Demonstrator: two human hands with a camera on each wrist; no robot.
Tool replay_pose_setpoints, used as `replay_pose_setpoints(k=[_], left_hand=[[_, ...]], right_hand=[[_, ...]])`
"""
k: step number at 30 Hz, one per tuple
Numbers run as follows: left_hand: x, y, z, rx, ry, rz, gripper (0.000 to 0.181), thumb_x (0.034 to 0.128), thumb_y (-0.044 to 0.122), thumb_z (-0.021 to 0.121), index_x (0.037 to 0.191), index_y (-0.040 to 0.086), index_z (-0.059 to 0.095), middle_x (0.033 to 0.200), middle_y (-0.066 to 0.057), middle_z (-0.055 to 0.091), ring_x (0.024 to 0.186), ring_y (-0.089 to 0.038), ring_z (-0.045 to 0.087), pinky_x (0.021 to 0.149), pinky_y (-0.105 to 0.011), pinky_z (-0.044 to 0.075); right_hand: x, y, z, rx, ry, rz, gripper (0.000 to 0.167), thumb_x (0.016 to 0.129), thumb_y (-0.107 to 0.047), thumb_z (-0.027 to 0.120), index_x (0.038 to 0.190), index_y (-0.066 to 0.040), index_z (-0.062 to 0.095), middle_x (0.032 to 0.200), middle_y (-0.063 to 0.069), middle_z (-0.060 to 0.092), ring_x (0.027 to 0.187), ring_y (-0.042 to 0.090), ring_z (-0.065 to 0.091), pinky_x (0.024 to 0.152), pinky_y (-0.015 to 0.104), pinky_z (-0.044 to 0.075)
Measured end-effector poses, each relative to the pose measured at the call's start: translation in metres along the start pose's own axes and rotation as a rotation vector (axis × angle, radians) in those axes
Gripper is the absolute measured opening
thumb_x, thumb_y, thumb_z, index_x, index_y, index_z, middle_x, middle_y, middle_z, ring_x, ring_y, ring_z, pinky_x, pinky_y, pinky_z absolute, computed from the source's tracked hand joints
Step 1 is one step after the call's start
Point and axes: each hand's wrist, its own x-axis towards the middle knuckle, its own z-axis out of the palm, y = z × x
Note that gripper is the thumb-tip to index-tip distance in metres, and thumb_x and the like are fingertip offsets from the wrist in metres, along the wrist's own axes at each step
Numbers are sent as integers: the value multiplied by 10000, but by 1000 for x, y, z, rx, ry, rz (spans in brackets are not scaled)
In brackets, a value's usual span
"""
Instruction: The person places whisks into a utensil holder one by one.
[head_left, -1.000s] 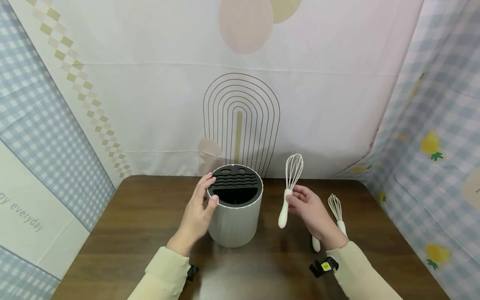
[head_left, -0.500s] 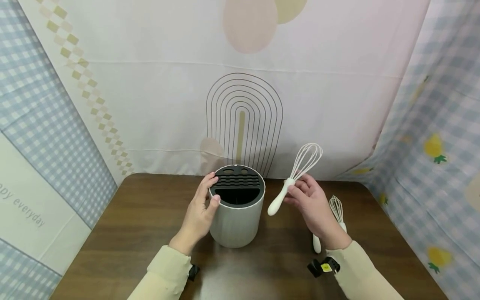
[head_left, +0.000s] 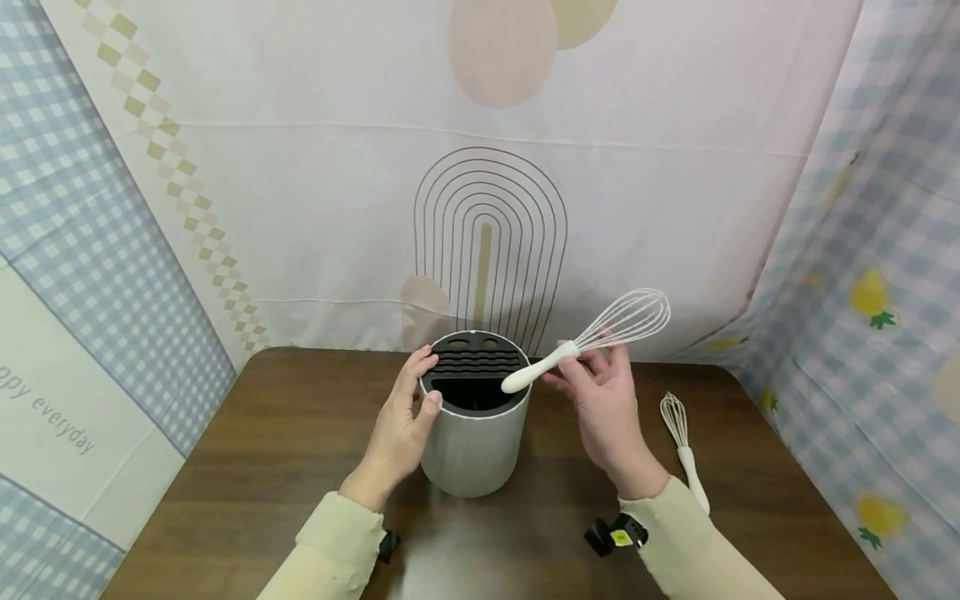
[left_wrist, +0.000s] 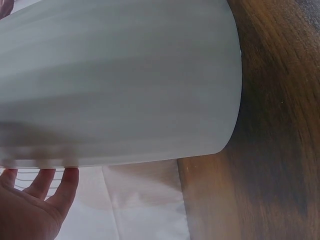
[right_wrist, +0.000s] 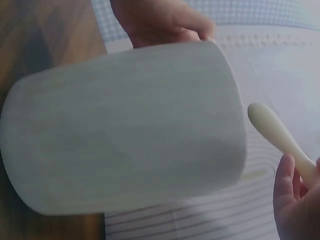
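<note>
A light grey cylindrical utensil holder (head_left: 471,454) with a black divided top stands upright on the table. My left hand (head_left: 396,433) holds its left side, fingers and thumb curved about the rim. My right hand (head_left: 603,408) pinches a white whisk (head_left: 542,368) near where handle meets wires. The whisk slants, wires up to the right, and its handle end is just above the holder's right rim, by the large front opening. In the right wrist view the handle (right_wrist: 275,130) is apart from the holder. A second, smaller white whisk (head_left: 684,450) lies to the right.
The brown wooden table (head_left: 255,467) ends at a pale patterned cloth backdrop (head_left: 337,233). Blue checked cloth (head_left: 840,350) hangs at the right, with more at the left. The holder's top also has wavy slots and two round holes at the back.
My right hand has moved left towards the holder, and the whisk has tilted from near upright to a flatter slant, handle end leftward. My left hand stays on the holder.
</note>
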Motion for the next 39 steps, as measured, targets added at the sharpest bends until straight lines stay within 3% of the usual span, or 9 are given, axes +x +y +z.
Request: replay_pose_setpoints(k=[4,9,17,25,32,36,39], left_hand=[[0,1,1,-4,1,5,508,961,323,475,1441,168,410,1542,31,314,1297,-176,420,921,-501,425],[-1,2,1,1,-1,0,511,962,334,470,1441,170,408,1544,28,312,1305,-179,414,922,-504,424],[-1,1,2,3,-1,-1,511,962,328,468,1442,165,404,1543,22,313,1305,-180,413,923,-499,424],[-1,2,1,1,-5,-6,508,965,316,467,1444,161,397,1546,22,307,1309,-180,407,930,-485,418],[0,2,1,-5,-3,-2,508,966,314,466,1447,166,394,1548,12,306,1309,-180,406,928,-488,416],[0,1,1,-4,-2,-3,510,963,314,465,1445,164,396,1545,5,311,1297,-178,416,920,-480,417],[0,2,1,-6,-3,-4,509,964,315,464,1445,164,395,1546,10,310,1301,-176,411,924,-475,416]], right_hand=[[-2,8,9,-2,-19,1,625,921,78,547,1419,-131,231,1212,197,535,1067,306,589,824,428,525],[-4,17,17,-109,-59,-66,634,914,60,576,1427,-112,245,1195,240,547,1092,450,545,795,419,536],[-5,24,22,-230,-133,-135,633,896,61,606,1424,-103,296,1164,335,544,959,266,625,765,378,546],[-5,23,23,-289,-184,-130,633,897,1,642,1435,-45,311,1200,308,584,1073,410,597,844,340,517],[-9,10,31,-363,-200,-93,609,894,28,634,1431,-17,350,1175,278,616,1005,278,644,848,299,511],[-14,0,39,-445,-208,-84,594,887,29,642,1414,7,370,1109,240,650,966,279,647,821,291,517],[-12,3,39,-461,-217,-87,620,877,19,661,1416,-5,356,1075,210,664,947,284,653,814,313,522]])
